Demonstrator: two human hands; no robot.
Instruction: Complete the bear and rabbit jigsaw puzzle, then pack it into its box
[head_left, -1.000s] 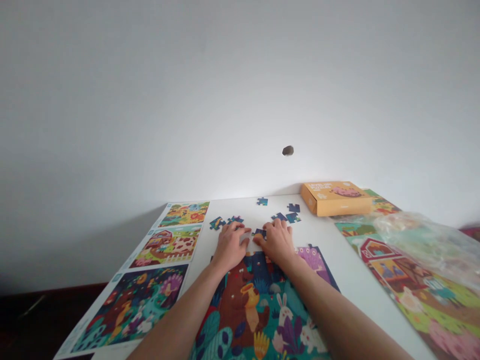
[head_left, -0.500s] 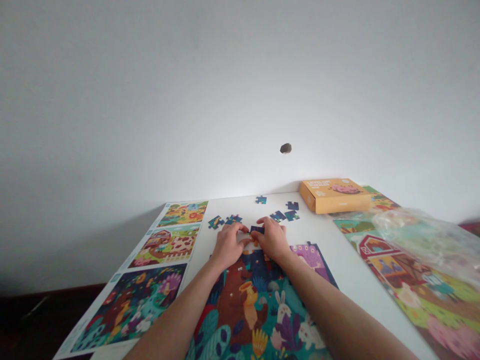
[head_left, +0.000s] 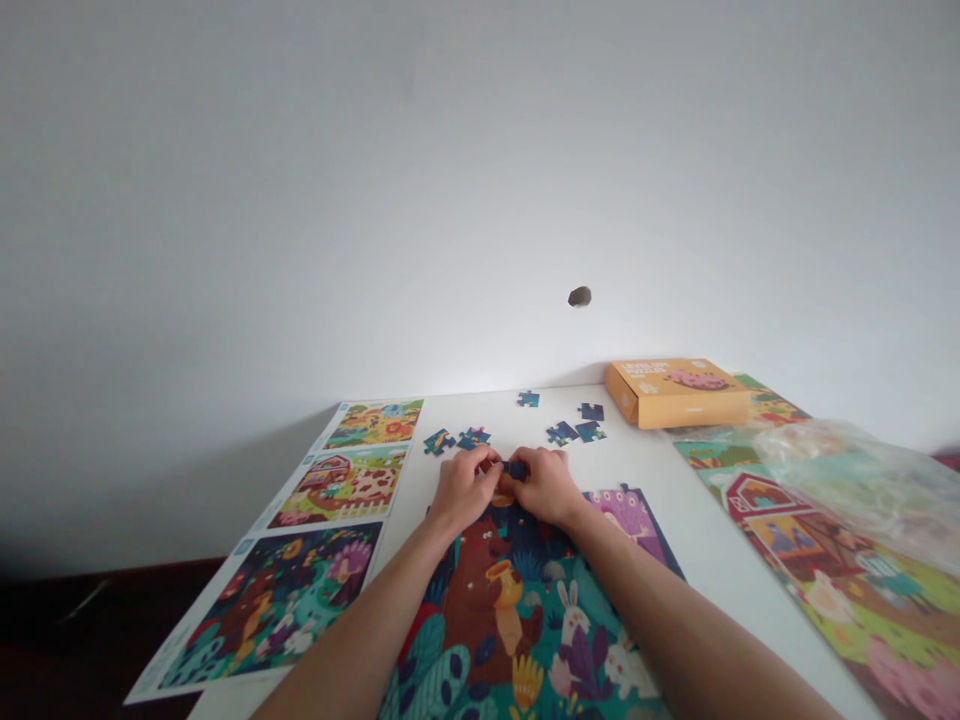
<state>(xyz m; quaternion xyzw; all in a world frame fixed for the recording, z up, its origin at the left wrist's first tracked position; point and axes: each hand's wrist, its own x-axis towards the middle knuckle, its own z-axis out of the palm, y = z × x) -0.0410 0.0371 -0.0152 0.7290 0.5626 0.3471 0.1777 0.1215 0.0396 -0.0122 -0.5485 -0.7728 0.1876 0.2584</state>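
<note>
Loose puzzle pieces (head_left: 562, 432) — orange box (head_left: 677, 394) beyond

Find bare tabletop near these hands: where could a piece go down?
Bare white table runs between the jigsaw puzzle and the farm picture on the right, and below the orange box. Crowded at the left hand and right hand, around the held piece.

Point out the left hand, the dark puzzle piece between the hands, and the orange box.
Left hand (head_left: 463, 491), head view, back of hand.
Dark puzzle piece (head_left: 515, 469), head view, exposed middle.
Orange box (head_left: 677, 394), head view, top.
</note>
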